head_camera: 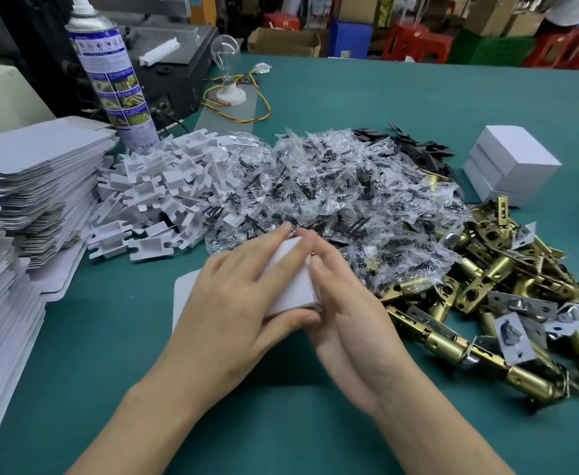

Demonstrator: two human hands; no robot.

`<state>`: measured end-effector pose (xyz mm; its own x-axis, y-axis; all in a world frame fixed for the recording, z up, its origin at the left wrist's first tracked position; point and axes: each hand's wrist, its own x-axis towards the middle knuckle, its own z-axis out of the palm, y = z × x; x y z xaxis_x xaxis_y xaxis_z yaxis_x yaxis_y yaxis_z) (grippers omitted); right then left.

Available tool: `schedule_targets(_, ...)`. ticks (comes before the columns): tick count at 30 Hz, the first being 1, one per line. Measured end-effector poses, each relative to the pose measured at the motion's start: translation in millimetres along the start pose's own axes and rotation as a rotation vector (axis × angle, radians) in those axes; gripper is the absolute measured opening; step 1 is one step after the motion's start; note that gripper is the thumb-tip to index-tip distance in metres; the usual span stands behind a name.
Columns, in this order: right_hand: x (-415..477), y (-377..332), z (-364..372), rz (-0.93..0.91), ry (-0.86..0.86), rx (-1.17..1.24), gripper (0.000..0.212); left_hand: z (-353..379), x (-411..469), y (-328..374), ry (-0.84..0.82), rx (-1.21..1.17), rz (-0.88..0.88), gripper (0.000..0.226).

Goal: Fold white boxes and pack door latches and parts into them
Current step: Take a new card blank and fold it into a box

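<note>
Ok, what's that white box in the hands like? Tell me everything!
The white box looks like plain thin cardboard, small and blocky, half folded: a flat flap sticks out to its left. It sits tilted, low over the green table, before the heap of clear parts bags. The left hand holds it, fingers spread over the top, thumb under the near edge. The right hand presses straight fingers against its right end.

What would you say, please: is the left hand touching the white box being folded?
Touching. The head view shows the left hand gripping the white box, fingers laid over its top and thumb curled against its near edge.
</note>
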<state>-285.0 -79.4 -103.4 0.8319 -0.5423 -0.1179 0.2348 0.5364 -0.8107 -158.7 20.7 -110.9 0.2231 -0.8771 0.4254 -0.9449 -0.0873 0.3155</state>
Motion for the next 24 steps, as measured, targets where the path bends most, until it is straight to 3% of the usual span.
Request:
schedule_targets(3, -0.3, -0.4, 1.9, 0.028, -0.015, 0.098, 0.052, 4.9, 1.6, 2.9, -0.075, 0.013, 0.005, 0.067)
schedule_targets(7, -0.9, 4.7, 2.3, 0.019, -0.01, 0.052, 0.063, 6.5, -0.5, 0.5, -0.086, 0.032, 0.019, 0.066)
schedule_targets(14, -0.3, -0.7, 2.9, 0.041, -0.026, 0.094, 0.048, -0.5, 0.1, 0.1, 0.023, 0.027, 0.028, 0.069)
schedule_targets(24, -3.1, 7.5, 6.7, 0.032, -0.086, -0.022, 0.046, -2.4, 0.4, -0.6, 0.091, 0.082, 0.078, 0.067)
